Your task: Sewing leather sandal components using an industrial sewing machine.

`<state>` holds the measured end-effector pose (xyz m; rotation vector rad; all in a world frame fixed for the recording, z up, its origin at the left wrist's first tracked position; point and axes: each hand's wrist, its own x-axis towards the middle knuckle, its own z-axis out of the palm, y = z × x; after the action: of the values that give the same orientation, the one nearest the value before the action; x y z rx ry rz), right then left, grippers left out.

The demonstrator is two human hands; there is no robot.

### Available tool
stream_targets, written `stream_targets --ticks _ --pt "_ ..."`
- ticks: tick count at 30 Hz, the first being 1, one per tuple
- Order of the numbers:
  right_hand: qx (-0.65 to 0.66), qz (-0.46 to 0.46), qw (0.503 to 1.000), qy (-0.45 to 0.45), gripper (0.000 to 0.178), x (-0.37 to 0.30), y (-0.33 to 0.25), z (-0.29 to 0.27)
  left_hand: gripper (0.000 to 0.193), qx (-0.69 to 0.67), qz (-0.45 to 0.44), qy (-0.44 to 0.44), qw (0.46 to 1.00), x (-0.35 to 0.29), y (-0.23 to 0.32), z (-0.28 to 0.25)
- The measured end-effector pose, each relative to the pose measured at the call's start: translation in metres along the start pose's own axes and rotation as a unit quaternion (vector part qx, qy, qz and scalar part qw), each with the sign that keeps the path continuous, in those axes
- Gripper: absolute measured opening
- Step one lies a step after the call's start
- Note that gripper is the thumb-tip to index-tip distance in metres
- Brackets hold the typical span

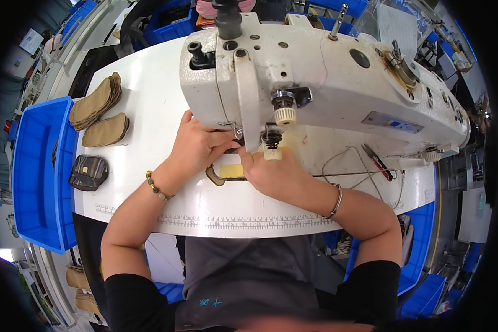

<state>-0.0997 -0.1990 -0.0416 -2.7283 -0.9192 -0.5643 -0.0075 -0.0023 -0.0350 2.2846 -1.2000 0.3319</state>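
Note:
A white sewing machine (315, 72) stands over the table, and both hands meet under its needle end. My left hand (196, 144) has its thumb and fingers pinched together at a small dark fabric piece (234, 149), mostly hidden by the fingers. From the other side my right hand (271, 172) presses closed fingertips against the same piece, partly behind the machine's tension knob (273, 152). Just in front of the fingers lie a curved tan piece with a dark edge (214, 176) and a yellow rectangle (231, 171).
Stacked tan fabric pieces (97, 102) and a dark plaid pouch (89, 172) lie at the left. A blue bin (44, 174) stands beyond the table's left edge. Red-handled snips (380, 166) and loose cord (351, 180) lie at the right. A ruler strip (232, 222) runs along the front edge.

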Motion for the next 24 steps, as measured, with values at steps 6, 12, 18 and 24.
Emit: stream_targets --ticks 6,12,18,24 --pt "-0.132 -0.011 0.991 -0.01 0.015 -0.007 0.006 0.011 0.05 0.121 -0.093 0.009 0.988 0.001 0.007 -0.026" --pt "0.115 0.136 0.983 0.054 0.018 -0.005 0.021 0.021 0.062 0.034 -0.218 -0.057 0.974 -0.002 0.009 -0.045" --pt "0.124 0.1 0.984 0.083 0.019 0.001 0.021 0.017 0.05 -0.079 -0.049 0.011 0.996 -0.006 0.013 -0.033" --pt "0.029 0.032 0.991 0.13 0.008 0.01 0.02 0.001 0.033 -0.029 0.037 -0.005 0.999 -0.005 0.017 -0.023"
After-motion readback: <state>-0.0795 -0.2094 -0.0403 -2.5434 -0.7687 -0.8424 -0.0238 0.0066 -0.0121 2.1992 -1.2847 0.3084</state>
